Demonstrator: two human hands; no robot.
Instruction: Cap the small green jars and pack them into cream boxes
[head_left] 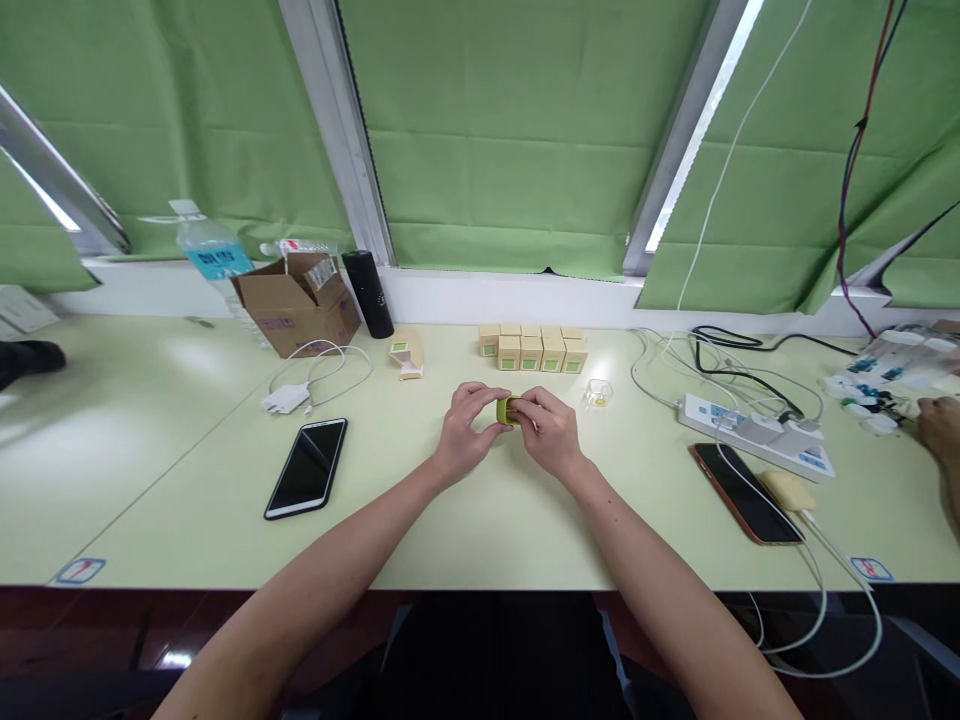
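Note:
Between my two hands is a small yellow-green ring-shaped piece (504,410), held just above the table. My left hand (466,430) pinches its left side between thumb and fingers. On the other side, the closed fingers of my right hand (550,428) press at its right, open-looking end and hide what lies there. Beyond the hands stand several small tan boxes (531,351) with green labels, grouped in rows. A small clear plastic container (598,393) with something yellow in it sits right of my right hand. An opened small tan box (406,355) lies at the back left.
At left are a phone (307,468), a white charger (286,399), a cardboard box (300,305), a black flask (368,294) and a water bottle (214,255). A power strip (754,437), cables and another phone (742,495) lie right. Another person's hand (939,428) shows far right.

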